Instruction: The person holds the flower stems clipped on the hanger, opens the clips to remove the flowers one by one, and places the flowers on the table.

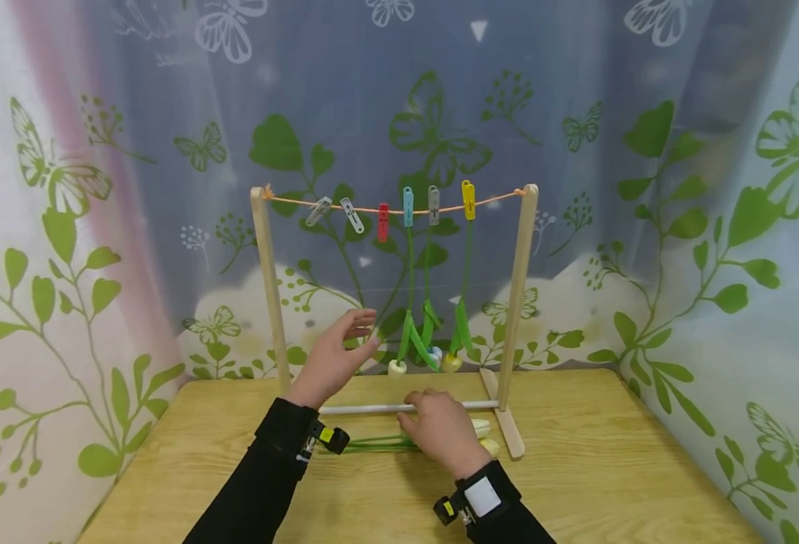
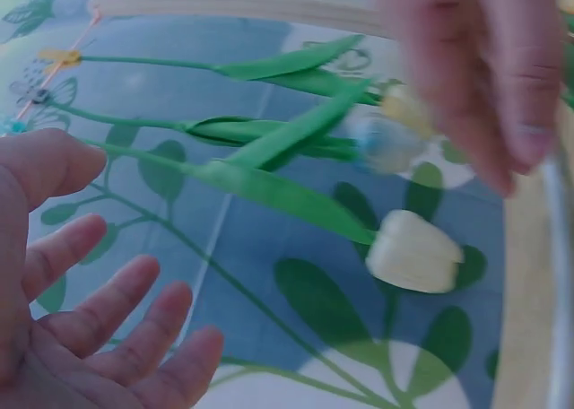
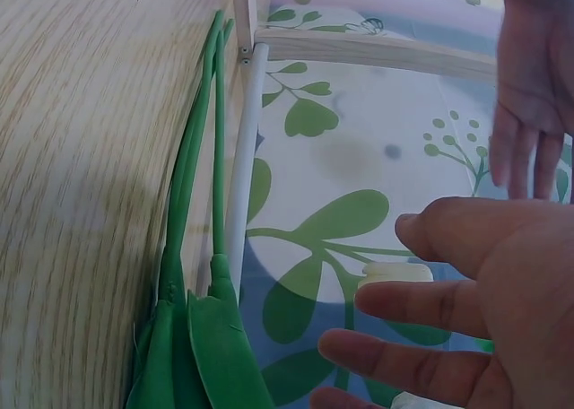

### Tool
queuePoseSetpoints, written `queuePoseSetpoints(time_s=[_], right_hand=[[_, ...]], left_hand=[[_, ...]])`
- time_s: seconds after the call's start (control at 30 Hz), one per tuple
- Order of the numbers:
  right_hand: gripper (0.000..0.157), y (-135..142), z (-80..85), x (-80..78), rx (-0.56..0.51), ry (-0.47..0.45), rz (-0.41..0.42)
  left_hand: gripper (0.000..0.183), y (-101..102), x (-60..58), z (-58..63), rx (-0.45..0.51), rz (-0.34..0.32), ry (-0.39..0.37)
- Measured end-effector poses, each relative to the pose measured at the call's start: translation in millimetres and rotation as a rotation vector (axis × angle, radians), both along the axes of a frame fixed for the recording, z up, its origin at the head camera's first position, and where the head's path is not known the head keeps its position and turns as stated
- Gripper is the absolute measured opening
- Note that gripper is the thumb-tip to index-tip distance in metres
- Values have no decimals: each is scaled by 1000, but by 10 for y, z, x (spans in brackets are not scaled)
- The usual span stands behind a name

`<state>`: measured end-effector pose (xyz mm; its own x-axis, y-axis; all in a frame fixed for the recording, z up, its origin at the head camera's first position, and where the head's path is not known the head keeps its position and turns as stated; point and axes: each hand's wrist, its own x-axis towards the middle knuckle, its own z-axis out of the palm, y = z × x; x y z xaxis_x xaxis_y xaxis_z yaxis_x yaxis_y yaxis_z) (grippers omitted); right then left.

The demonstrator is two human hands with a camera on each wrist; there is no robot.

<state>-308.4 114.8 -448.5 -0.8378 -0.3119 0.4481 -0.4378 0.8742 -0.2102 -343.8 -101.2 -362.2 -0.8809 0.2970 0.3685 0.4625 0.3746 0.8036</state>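
Evidently, neither hand has hold of anything: the left hand (image 1: 336,359) has its fingers parted and loosely bent at the front of the rack (image 1: 519,279), and the right hand (image 1: 443,431), nearer its low white rod (image 1: 365,409), spreads its fingers with nothing between them. Just in front of the rack, loose flowers (image 3: 224,355) lie on the table (image 1: 576,453), stems together and roughly along the rod, probably to keep them within easy reach. Within the rack hang three flowers, a white flower (image 1: 397,368) nearest the left hand, heads down because pegs grip their stems: a blue peg (image 1: 408,206), a grey peg (image 1: 434,205) and a yellow peg (image 1: 469,200). Along the cord (image 1: 290,201) at the rack's top, the red peg (image 1: 382,222) and two pale pegs (image 1: 335,214) farther left carry no flower. Behind the rack is a patterned curtain (image 1: 345,75). No brand or writing is legible.
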Motion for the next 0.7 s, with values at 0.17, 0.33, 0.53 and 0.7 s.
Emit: queuePoseSetpoints(time_s=[0.17, 0.33, 0.53, 0.7], right_hand=[[31, -5, 11, 17, -4, -3, 16], [32, -20, 27, 20, 3, 3, 12], [31, -16, 38, 20, -5, 12, 21], [30, -16, 3, 30, 0, -2, 30]], left_hand=[[56, 45, -119, 238, 47, -15, 10], [56, 150, -219, 439, 96, -49, 38], [56, 294, -329, 631, 151, -75, 54], [55, 408, -384, 740, 179, -56, 47]])
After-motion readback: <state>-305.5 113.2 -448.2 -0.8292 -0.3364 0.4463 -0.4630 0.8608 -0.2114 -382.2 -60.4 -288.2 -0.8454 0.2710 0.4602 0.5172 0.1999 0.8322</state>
